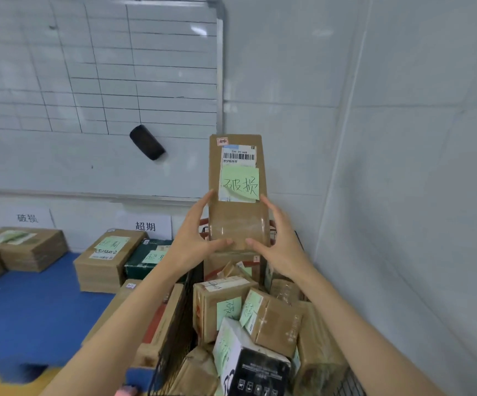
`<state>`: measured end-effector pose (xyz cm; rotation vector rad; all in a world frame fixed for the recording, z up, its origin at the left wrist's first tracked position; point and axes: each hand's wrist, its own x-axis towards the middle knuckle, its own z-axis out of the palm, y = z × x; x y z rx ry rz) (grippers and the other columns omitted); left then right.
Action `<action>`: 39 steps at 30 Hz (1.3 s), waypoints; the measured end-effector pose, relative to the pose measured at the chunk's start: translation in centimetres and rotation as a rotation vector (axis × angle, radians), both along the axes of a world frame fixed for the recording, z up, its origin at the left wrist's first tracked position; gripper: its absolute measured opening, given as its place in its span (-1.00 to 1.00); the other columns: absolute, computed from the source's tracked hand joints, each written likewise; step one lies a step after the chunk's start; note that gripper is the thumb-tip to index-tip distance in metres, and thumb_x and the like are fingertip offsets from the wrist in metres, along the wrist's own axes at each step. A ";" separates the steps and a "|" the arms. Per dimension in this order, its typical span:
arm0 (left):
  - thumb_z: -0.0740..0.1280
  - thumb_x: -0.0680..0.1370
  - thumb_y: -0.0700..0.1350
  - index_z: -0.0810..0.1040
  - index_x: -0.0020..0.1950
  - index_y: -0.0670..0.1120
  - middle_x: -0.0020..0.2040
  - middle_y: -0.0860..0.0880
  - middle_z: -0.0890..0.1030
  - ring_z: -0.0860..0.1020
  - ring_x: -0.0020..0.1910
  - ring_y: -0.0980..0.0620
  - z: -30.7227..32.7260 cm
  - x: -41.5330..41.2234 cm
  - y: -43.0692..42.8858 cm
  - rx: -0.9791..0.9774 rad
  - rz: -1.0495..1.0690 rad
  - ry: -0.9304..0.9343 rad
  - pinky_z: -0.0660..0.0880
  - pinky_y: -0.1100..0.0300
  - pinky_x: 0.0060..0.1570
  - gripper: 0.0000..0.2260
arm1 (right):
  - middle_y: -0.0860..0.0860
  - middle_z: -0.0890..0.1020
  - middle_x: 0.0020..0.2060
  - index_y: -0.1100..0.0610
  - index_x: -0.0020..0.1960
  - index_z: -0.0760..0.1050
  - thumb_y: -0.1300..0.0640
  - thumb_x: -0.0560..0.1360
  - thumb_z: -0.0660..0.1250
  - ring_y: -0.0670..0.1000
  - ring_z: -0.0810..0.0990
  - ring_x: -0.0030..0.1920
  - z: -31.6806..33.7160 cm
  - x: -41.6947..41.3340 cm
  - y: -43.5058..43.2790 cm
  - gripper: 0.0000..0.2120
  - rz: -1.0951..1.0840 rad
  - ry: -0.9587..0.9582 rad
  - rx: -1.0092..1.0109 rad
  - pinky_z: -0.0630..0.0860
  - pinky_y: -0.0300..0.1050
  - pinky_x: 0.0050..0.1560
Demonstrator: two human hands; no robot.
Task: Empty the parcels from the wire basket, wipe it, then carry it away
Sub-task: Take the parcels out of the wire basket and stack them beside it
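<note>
Parcel (237, 195), 12 o'clock: matt brown cardboard, lower end under glossy clear tape (237, 232), bearing a white paper label (238, 155) and a pale green matt paper note (240, 185). Basket (174, 332), 6 o'clock: thin black metal wire mesh, holding a glossy black-and-white printed carton (257, 370) among matt cardboard boxes (220, 304). Whiteboard (145, 67), 10 o'clock: smooth glossy white face, silver metal frame (220, 67); wall (403, 138), 3 o'clock: smooth, faintly glossy white panels.

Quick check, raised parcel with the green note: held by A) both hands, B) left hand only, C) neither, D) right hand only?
A: the left hand and the right hand grip the lower end of the parcel from either side, above the wire basket.
</note>
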<state>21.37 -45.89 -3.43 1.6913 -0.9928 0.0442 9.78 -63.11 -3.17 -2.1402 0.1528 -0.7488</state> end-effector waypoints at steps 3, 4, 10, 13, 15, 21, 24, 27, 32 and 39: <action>0.46 0.29 0.25 0.15 0.52 0.25 0.45 0.28 0.28 0.40 0.32 0.13 1.0 -0.9 -0.2 -0.046 0.030 -0.018 0.48 0.01 0.26 -0.14 | -0.19 0.15 0.48 -0.27 0.56 0.01 0.16 0.45 0.50 -0.23 0.15 0.41 0.8 -0.9 0.1 -0.08 0.023 0.010 -0.052 0.15 -0.11 0.43; 0.44 0.29 0.28 0.17 0.52 0.25 0.45 0.27 0.30 0.41 0.33 0.12 1.2 -1.2 -0.3 -0.069 0.043 -0.033 0.48 0.06 0.24 -0.15 | -0.14 0.13 0.50 -0.28 0.56 0.02 0.18 0.46 0.50 -0.22 0.15 0.41 1.0 -1.2 0.2 -0.08 0.023 0.018 -0.061 0.14 -0.11 0.44; 0.43 0.37 0.24 0.28 0.45 0.26 0.33 0.22 0.39 0.47 0.20 0.27 2.2 -2.8 -0.9 -0.174 0.145 -0.071 0.51 0.17 0.10 -0.32 | -0.12 0.09 0.47 -0.39 0.45 0.13 0.19 0.46 0.50 -0.15 0.20 0.40 1.1 -2.7 0.8 -0.16 0.011 0.004 -0.088 0.18 -0.11 0.47; 0.39 0.37 0.31 0.35 0.42 0.22 0.30 0.24 0.41 0.47 0.13 0.39 2.4 -3.4 -1.2 -0.197 0.197 -0.073 0.46 0.22 0.07 -0.35 | -0.13 0.07 0.49 -0.38 0.42 0.20 0.15 0.46 0.50 -0.15 0.20 0.41 1.0 -3.3 1.2 -0.24 0.013 -0.020 -0.112 0.17 -0.12 0.48; 0.38 0.37 0.34 0.35 0.40 0.23 0.29 0.26 0.41 0.45 0.09 0.46 2.5 -3.8 -1.3 -0.197 0.237 -0.072 0.44 0.24 0.02 -0.37 | -0.13 0.04 0.50 -0.34 0.44 0.22 0.14 0.47 0.49 -0.20 0.17 0.37 0.9 -3.6 1.5 -0.27 0.008 -0.017 -0.134 0.16 -0.16 0.46; 0.41 0.46 0.27 0.32 0.25 0.28 0.20 0.31 0.50 0.52 0.06 0.34 2.7 -4.7 -1.5 -0.254 0.343 0.012 0.52 0.12 0.03 -0.56 | -0.18 0.01 0.50 -0.34 0.44 0.26 0.17 0.48 0.49 -0.47 0.23 0.25 0.7 -4.1 2.3 -0.28 0.027 -0.021 -0.153 0.16 -0.08 0.52; 0.41 0.48 0.25 0.31 0.21 0.29 0.13 0.35 0.52 0.54 0.03 0.32 2.9 -4.9 -1.5 -0.268 0.377 0.034 0.54 0.11 -0.02 -0.60 | -0.19 0.03 0.50 -0.28 0.45 0.29 0.17 0.47 0.49 -0.43 0.25 0.25 0.8 -4.3 2.5 -0.31 0.029 -0.032 -0.175 0.22 -0.06 0.52; 0.41 0.50 0.19 0.31 0.20 0.27 0.13 0.31 0.52 0.53 0.01 0.32 2.9 -5.1 -1.3 -0.273 0.415 0.022 0.52 0.18 -0.10 -0.62 | -0.20 0.06 0.47 -0.29 0.41 0.30 0.17 0.48 0.48 -0.20 0.28 0.33 1.0 -4.6 2.8 -0.34 0.033 -0.063 -0.173 0.27 -0.01 0.50; 0.41 0.52 0.12 0.35 0.26 0.18 0.19 0.28 0.52 0.52 -0.01 0.32 2.7 -5.3 -1.0 -0.274 0.442 -0.004 0.41 0.29 -0.20 -0.62 | -0.18 0.10 0.45 -0.39 0.39 0.18 0.05 0.52 0.43 -0.18 0.28 0.39 1.2 -4.7 3.0 -0.36 0.027 -0.110 -0.184 0.28 -0.13 0.46; 0.37 0.56 0.07 0.34 0.24 0.28 0.21 0.33 0.51 0.54 0.01 0.35 2.7 -5.6 -0.3 -0.256 0.459 -0.042 0.51 0.11 -0.09 -0.68 | -0.19 0.05 0.48 -0.33 0.49 0.16 -0.07 0.55 0.38 -0.21 0.30 0.30 0.6 -4.3 3.2 -0.38 -0.003 -0.073 -0.215 0.35 -0.14 0.39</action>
